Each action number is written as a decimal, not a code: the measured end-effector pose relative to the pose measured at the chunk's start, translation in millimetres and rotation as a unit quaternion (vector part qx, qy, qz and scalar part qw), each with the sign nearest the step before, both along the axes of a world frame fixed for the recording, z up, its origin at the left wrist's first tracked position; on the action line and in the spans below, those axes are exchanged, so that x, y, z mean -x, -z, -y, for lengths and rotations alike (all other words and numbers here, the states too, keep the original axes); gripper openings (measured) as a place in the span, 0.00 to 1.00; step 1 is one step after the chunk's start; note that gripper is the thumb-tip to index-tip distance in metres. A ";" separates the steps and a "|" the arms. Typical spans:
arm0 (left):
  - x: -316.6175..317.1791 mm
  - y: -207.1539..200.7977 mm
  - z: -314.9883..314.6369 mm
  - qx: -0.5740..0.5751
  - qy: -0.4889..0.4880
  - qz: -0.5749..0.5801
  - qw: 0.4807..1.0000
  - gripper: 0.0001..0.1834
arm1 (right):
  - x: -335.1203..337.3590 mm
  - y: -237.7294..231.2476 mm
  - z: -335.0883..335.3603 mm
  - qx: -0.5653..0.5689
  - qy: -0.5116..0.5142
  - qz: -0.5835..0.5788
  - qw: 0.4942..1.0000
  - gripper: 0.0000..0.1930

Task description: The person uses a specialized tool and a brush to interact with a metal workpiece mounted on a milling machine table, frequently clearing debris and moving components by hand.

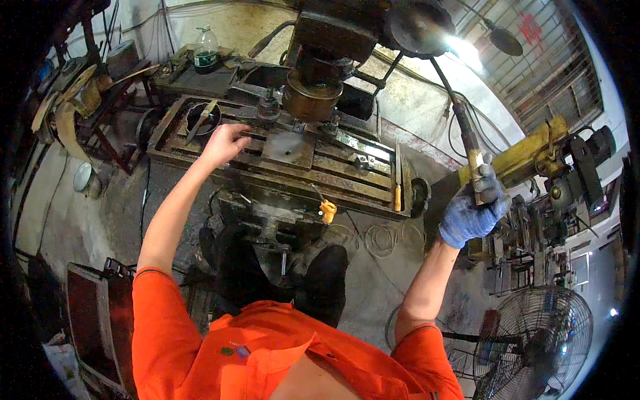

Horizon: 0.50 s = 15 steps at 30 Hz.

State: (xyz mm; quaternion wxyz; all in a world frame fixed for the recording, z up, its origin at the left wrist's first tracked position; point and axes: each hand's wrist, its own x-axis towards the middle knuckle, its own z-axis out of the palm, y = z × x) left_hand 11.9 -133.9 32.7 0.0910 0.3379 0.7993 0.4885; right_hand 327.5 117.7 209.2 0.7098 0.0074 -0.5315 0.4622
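While the bare left hand (228,144), loosely curled with nothing visible in it, hangs over the machine table (333,165), the gloved right hand (477,205) encircles the slanting lever's lower end, likely rigid, weighty and best gripped there.

The right hand (475,212) hides part of the lever (470,138); up-left of the grip, the machine head (333,37) is cropped; down-left, the shirt (257,337) is too.

Glare upper R from v. bright light (467,53), rest dimmer, fisheye edges bent w/ blk corners.
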 end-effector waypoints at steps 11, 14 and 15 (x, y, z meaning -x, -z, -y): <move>-16.6 0.8 41.5 -0.006 -0.005 0.022 1.000 0.15 | -5.6 23.7 -12.5 -0.018 -0.060 0.025 0.998 0.22; -17.2 -4.2 48.6 -0.010 -0.014 0.028 0.999 0.18 | -8.2 28.5 -16.9 -0.039 -0.092 0.018 0.995 0.21; -13.1 -0.9 52.7 -0.014 -0.014 0.024 1.000 0.18 | -8.4 30.5 -19.0 -0.050 -0.110 0.012 0.993 0.21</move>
